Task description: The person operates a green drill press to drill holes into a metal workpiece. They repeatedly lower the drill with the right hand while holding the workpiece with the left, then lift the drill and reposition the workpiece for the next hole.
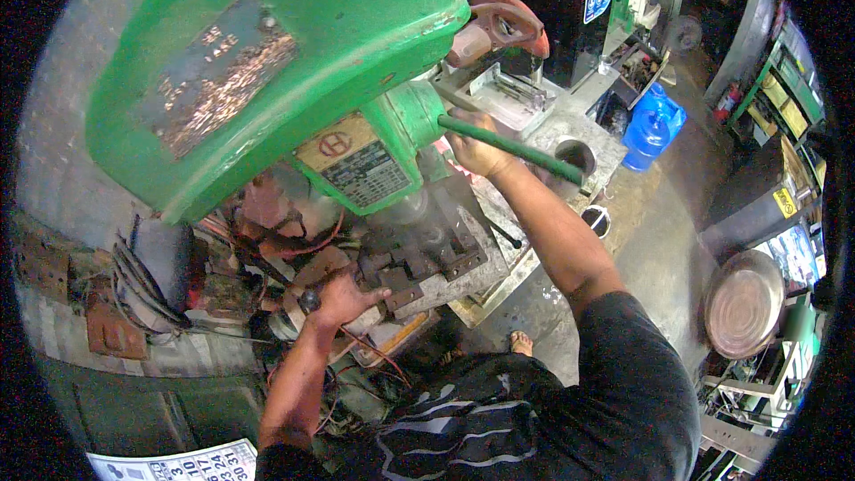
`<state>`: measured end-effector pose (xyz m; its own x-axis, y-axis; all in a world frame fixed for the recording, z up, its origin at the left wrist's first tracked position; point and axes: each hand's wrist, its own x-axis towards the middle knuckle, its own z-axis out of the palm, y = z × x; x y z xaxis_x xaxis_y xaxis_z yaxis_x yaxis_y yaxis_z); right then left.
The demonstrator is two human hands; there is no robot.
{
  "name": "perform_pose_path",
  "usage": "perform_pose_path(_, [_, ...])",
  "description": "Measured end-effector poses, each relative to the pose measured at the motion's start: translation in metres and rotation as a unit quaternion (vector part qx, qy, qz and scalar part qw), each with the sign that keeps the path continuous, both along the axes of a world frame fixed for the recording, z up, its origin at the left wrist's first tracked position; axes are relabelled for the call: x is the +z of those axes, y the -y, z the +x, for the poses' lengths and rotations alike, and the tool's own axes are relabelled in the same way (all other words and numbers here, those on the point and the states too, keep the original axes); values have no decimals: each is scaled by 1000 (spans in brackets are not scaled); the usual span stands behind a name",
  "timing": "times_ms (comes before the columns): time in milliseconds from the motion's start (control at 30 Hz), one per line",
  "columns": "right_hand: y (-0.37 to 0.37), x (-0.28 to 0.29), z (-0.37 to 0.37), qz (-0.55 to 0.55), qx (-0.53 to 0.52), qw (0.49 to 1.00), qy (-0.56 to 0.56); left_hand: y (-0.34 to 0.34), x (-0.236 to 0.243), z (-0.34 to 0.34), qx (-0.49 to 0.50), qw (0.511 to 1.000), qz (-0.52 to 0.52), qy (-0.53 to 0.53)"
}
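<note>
A large green press [329, 18] with a worn plate on its side fills the upper left. From its head a green bar [534, 153] slants down to the right. My right hand [481, 156] is at the bar's inner end, partly behind it, so its fingers are hidden. Below the head lies a dark stepped metal block [419, 245] on the press bed. My left hand [343, 298] rests at the block's near left corner, thumb stretched out towards it and other fingers partly out of sight. Beside the left wrist sits a dark round knob [310, 300].
A red-brown wheel-like part [499, 27] and a metal tray [512, 93] stand beyond the press. Blue plastic containers [655, 125] are on the floor at right. Cables [138, 281] hang at left. A round metal disc [745, 305] leans at far right.
</note>
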<state>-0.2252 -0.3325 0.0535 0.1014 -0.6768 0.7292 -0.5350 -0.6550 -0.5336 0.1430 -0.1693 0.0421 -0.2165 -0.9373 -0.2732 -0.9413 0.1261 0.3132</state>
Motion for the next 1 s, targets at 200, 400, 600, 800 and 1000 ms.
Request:
perform_pose_path(200, [-110,52,-14,221,-51,973,-53,10,-40,21,-54,998,-38,0])
perform_pose_path(400, [-197,159,-26,114,-186,956,-196,15,-28,13,-6,999,31,-20])
perform_pose_path(600, [-127,266,-51,-189,-198,940,-203,11,-12,3,20,998,24,55])
perform_pose_path(800, [10,291,-62,61,62,976,-199,9,-14,9,-19,999,2,-37])
perform_pose_path(1000, [48,270,-56,216,107,954,-178,7,-7,5,3,998,27,-61])
